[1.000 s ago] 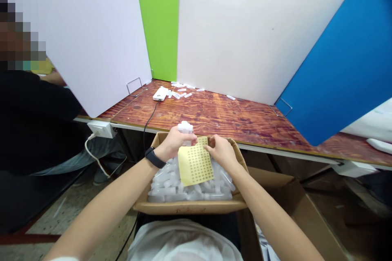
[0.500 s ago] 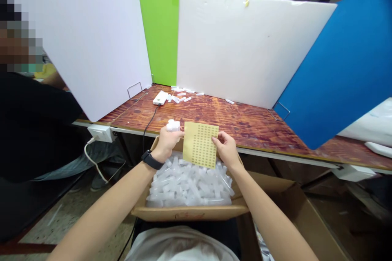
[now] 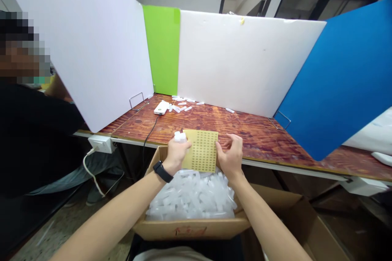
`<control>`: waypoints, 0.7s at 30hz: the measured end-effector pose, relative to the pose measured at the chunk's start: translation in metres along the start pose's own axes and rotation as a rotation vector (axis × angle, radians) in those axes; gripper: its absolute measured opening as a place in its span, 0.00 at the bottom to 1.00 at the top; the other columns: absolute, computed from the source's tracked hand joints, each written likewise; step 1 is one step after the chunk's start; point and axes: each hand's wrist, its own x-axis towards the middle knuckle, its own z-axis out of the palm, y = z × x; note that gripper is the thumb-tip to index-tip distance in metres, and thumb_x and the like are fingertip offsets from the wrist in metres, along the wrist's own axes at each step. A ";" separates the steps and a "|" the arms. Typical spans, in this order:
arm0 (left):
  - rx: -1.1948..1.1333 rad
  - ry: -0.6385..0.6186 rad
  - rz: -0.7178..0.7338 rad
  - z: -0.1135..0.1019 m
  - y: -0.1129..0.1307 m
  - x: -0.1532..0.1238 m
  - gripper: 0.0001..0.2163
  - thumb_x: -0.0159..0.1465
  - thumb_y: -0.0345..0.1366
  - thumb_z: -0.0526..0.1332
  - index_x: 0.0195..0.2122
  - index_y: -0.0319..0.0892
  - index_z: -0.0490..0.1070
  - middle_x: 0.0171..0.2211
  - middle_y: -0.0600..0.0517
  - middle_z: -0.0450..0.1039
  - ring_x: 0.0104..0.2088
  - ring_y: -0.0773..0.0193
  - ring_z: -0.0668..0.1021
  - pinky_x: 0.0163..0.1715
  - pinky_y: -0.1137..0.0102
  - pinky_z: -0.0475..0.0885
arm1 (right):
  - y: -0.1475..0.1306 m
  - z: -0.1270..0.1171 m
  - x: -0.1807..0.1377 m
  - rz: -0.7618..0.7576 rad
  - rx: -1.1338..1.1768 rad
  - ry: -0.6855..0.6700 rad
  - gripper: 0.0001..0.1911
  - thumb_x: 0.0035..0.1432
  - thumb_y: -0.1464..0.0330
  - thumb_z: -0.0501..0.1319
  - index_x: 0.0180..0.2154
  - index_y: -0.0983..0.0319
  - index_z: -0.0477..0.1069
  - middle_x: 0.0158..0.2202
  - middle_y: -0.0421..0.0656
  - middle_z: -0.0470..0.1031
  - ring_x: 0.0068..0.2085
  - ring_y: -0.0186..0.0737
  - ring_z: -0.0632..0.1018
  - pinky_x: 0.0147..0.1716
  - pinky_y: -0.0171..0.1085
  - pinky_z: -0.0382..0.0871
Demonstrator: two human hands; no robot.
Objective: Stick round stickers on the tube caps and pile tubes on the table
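Two bare hands are recorded above an open brown cardboard box (image 3: 190, 230) filled with clear plastic tubes (image 3: 191, 200). In the left hand (image 3: 177, 153), fingers are curled round a small white plastic piece (image 3: 180, 137). Fingertips of the right hand (image 3: 230, 157), slightly spread, are pressed against the edge of a yellow dot-printed sticker sheet (image 3: 200, 151), which is held between both hands above the box.
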 end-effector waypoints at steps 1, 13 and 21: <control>0.003 0.022 0.007 0.002 0.000 -0.001 0.11 0.38 0.27 0.64 0.25 0.36 0.68 0.23 0.55 0.70 0.24 0.69 0.71 0.28 0.73 0.66 | -0.005 0.000 -0.002 -0.121 -0.044 0.018 0.14 0.51 0.66 0.58 0.41 0.61 0.64 0.40 0.49 0.65 0.36 0.43 0.70 0.38 0.45 0.65; -0.038 -0.039 -0.021 0.014 0.007 -0.024 0.08 0.40 0.27 0.63 0.23 0.36 0.66 0.20 0.57 0.67 0.21 0.71 0.69 0.24 0.75 0.65 | -0.029 0.020 -0.014 -0.105 -0.088 -0.377 0.10 0.57 0.67 0.52 0.38 0.62 0.69 0.37 0.47 0.68 0.36 0.43 0.71 0.36 0.39 0.66; -0.021 -0.041 0.041 0.016 0.004 -0.028 0.08 0.40 0.26 0.63 0.23 0.36 0.68 0.20 0.57 0.68 0.22 0.71 0.70 0.24 0.75 0.65 | -0.029 0.022 -0.013 0.044 0.084 -0.365 0.05 0.53 0.72 0.56 0.30 0.62 0.70 0.28 0.42 0.68 0.30 0.37 0.71 0.31 0.36 0.65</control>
